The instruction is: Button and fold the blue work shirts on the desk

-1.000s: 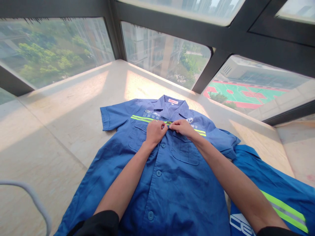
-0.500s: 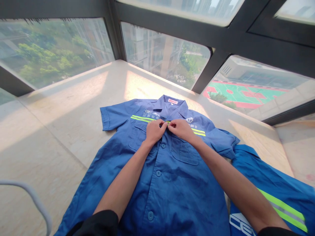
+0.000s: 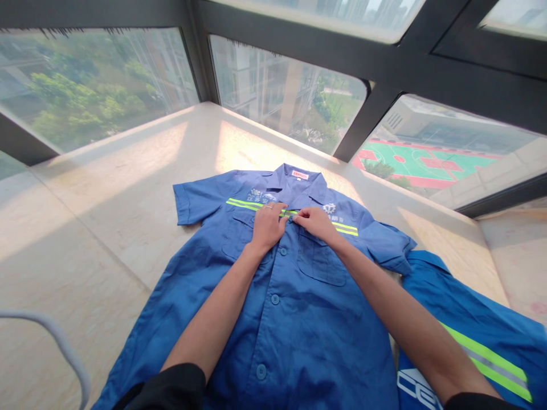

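A blue short-sleeved work shirt (image 3: 325,330) lies spread face up, collar away from me. Yellow-green reflective stripes cross its chest, and white print sits above them. My left hand (image 3: 268,226) rests on the chest beside the front placket, its fingers stretched out and the thumb apart from them. A ring shows on one of its fingers. At the placket's other side, level with the stripe, my right hand (image 3: 316,223) pinches the shirt's edge between thumb and fingertips. Lower down the front, round blue buttons (image 3: 275,299) lie in a line. Whatever button is at my fingertips is too small to make out.
Another blue garment (image 3: 465,307) with a reflective stripe lies at the right, against the shirt's sleeve. A grey-white cable (image 3: 60,341) curves over the pale stone surface (image 3: 106,228) at the left. Dark window frames (image 3: 299,42) border the far side.
My left hand's fingers have come out of their pinch at the placket and stretched forward over the stripe. My right hand stays pinched at nearly the same spot.
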`<state>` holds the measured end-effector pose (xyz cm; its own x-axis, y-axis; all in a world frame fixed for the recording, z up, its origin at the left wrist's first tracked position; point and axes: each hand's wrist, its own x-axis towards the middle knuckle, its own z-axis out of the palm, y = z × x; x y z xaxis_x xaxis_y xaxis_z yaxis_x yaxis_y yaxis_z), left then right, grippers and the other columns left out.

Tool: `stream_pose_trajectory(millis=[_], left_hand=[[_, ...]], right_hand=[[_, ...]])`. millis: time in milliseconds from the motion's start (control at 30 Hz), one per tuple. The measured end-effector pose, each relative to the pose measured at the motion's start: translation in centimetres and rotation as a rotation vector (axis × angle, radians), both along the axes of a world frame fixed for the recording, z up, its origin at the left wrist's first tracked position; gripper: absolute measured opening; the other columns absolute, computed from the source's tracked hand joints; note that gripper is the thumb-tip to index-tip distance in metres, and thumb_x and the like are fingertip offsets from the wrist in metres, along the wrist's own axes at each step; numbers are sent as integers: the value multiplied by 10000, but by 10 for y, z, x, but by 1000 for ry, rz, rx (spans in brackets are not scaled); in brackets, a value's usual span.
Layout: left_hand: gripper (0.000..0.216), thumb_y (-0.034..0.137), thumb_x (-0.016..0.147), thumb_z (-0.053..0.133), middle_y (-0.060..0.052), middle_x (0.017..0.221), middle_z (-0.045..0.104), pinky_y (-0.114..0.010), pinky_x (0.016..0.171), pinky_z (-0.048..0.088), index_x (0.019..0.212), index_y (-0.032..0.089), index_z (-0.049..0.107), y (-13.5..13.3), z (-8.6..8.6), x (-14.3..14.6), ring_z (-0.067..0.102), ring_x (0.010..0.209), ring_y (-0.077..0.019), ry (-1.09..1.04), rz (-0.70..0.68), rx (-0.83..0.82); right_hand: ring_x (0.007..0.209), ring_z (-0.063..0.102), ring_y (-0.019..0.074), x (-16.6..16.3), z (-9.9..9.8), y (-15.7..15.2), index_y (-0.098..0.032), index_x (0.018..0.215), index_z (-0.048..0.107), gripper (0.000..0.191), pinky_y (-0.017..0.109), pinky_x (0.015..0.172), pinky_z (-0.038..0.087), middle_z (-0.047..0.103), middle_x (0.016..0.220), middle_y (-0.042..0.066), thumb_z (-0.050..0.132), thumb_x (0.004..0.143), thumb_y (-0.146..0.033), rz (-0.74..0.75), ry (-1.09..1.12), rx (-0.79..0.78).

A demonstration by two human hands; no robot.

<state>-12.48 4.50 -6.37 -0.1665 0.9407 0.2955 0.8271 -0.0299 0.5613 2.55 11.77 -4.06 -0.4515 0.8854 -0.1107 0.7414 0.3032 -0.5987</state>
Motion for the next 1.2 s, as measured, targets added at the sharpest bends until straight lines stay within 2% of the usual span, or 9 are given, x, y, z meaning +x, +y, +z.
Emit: stream_pose_trajectory(millis=[133, 267, 433, 533, 733, 900, 1033, 1200], left_hand=[[194, 230, 876, 593, -79, 1054, 666, -377, 892, 447, 1041, 211, 693, -1, 0, -2, 591, 1021, -246, 46, -72, 42], [163, 233, 863, 594, -67, 1069, 687, -392, 919, 443, 943, 222, 735, -4, -1, -2, 593, 1040, -239, 64, -96, 37], [231, 365, 832, 678, -75, 1172, 676, -420, 967, 427, 1011, 233, 741, -8, -2, 0, 581, 1121, -258, 81, -61, 16], [233, 391, 857, 664, -88, 1221, 666, -432, 974, 419, 1016, 242, 746, -11, -2, -1, 570, 1154, -270, 116, -66, -17], [236, 374, 935, 552, -82, 1286, 644, -445, 942, 411, 1035, 298, 751, -22, -2, -3, 550, 1193, -282, 234, -183, -8], [314, 331, 977, 449, -127, 1367, 582, -433, 959, 407, 1153, 259, 699, -31, -1, -2, 534, 1245, -272, 350, -203, 6], [329, 270, 985, 402, -129, 1441, 525, -443, 997, 397, 1148, 227, 685, -32, 0, 0, 462, 1342, -283, 402, -228, 49], [356, 248, 988, 379, -114, 1362, 606, -438, 1019, 395, 1221, 205, 644, -34, -1, 0, 471, 1350, -273, 393, -318, 49]], right_hand=[[668, 566, 150, -3, 0, 3, -181, 703, 681, 194, 238, 586, 331, 663, 681, 12, 642, 812, -336, -13, -100, 76], [689, 581, 153, -3, 3, 4, -184, 720, 676, 232, 236, 582, 325, 679, 717, 22, 664, 819, -393, -31, -160, 66], [691, 591, 152, -2, 5, 8, -192, 731, 691, 246, 233, 579, 330, 686, 724, 16, 670, 807, -425, -34, -190, 31], [661, 585, 147, -4, 5, 13, -191, 722, 699, 244, 233, 552, 323, 672, 688, 6, 676, 786, -426, -22, -199, -11], [618, 564, 133, -8, 8, 19, -185, 721, 722, 233, 225, 536, 332, 657, 660, 0, 686, 748, -414, -22, -225, -71], [587, 559, 136, -12, 12, 20, -189, 734, 726, 211, 230, 530, 351, 621, 611, -10, 689, 724, -397, -56, -233, -147], [609, 573, 149, -16, 14, 22, -192, 715, 718, 162, 243, 548, 380, 626, 631, -5, 700, 702, -352, -54, -250, -173], [629, 585, 157, -17, 12, 25, -194, 671, 704, 137, 247, 563, 395, 634, 631, -3, 713, 695, -329, -52, -244, -163]])
